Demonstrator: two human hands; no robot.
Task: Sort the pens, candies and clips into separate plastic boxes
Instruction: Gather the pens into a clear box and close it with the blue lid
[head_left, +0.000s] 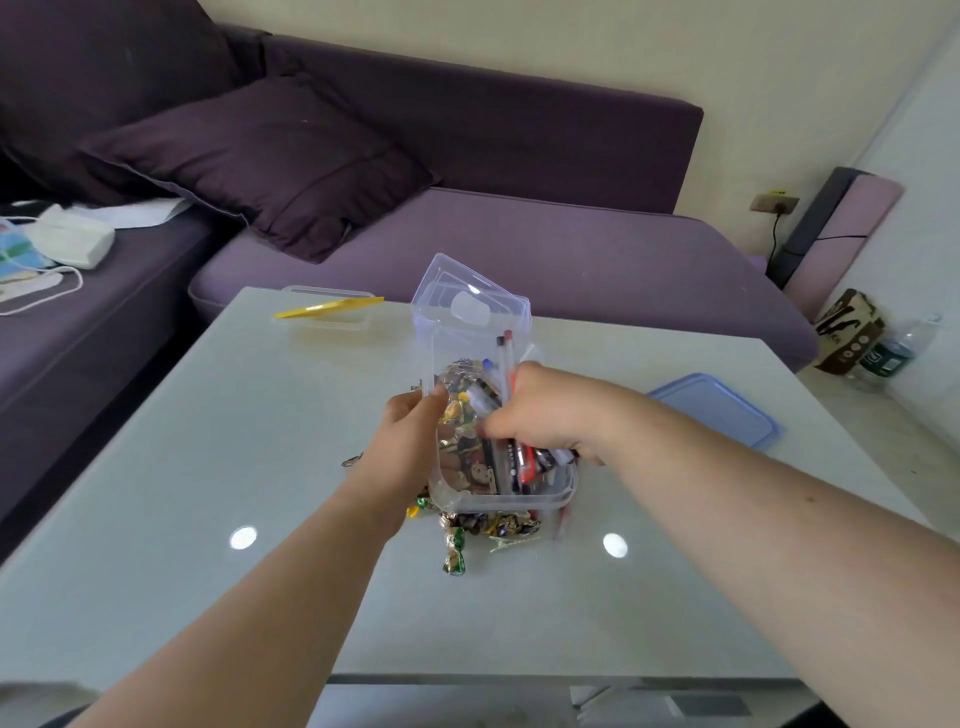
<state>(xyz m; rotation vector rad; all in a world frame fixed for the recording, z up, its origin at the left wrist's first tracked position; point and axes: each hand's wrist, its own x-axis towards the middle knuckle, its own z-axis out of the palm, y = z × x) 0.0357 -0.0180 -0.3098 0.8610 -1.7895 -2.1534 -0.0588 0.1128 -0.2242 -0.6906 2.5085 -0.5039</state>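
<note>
A tall clear plastic box (470, 322) is tipped up on the glass table (208, 467), its open mouth toward me. Inside lie foil-wrapped candies (460, 415), pens (506, 353) and some metal clips near its far end. My left hand (410, 436) grips the box's left wall. My right hand (540, 410) reaches into the box, fingers curled around a bundle of pens (524, 462). Several candies (457, 551) and a clip lie spilled on the table below the box's mouth.
A clear box with a yellow lid (327, 307) stands at the table's far left edge. A blue lid (719, 408) lies at the right. A purple sofa (519, 244) with a cushion runs behind the table. A bottle and bag stand on the floor at right.
</note>
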